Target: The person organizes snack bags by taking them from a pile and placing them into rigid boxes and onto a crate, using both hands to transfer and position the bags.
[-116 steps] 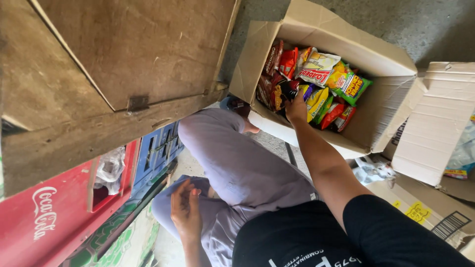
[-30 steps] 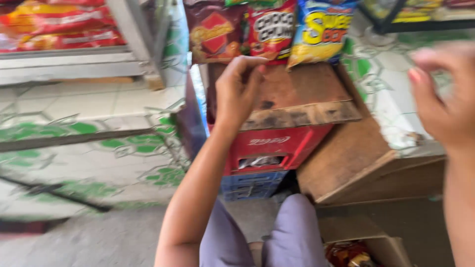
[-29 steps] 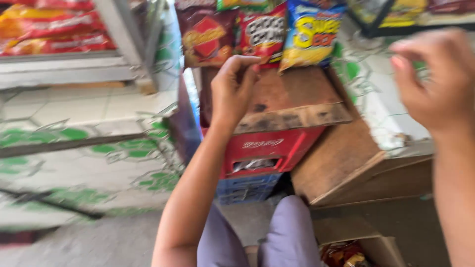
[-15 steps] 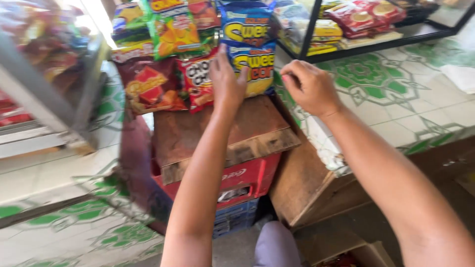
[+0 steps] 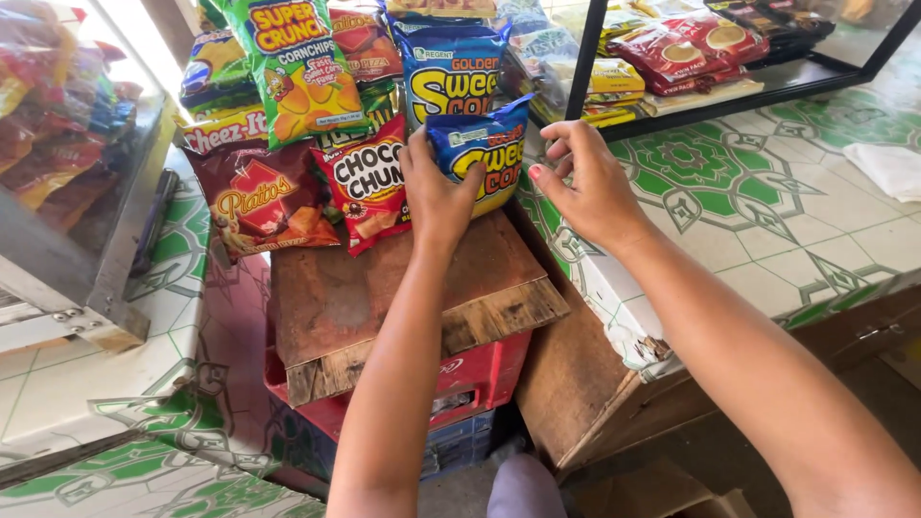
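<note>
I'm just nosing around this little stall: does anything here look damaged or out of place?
Yes. The wooden board under the snacks has a frayed, splintered front edge and sits askew on the red crate. The tiled counter's corner looks chipped. The blue snack bag in the left hand is tilted; the right hand hovers beside it.

A left hand (image 5: pixel 436 192) grips a blue snack bag (image 5: pixel 484 158) hanging among other snack packets, above a wooden board (image 5: pixel 384 297) on a red crate (image 5: pixel 470 379). The right hand (image 5: pixel 590 182) hovers just right, fingers loosely curled, over a green-patterned tiled counter (image 5: pixel 767 221).
</note>
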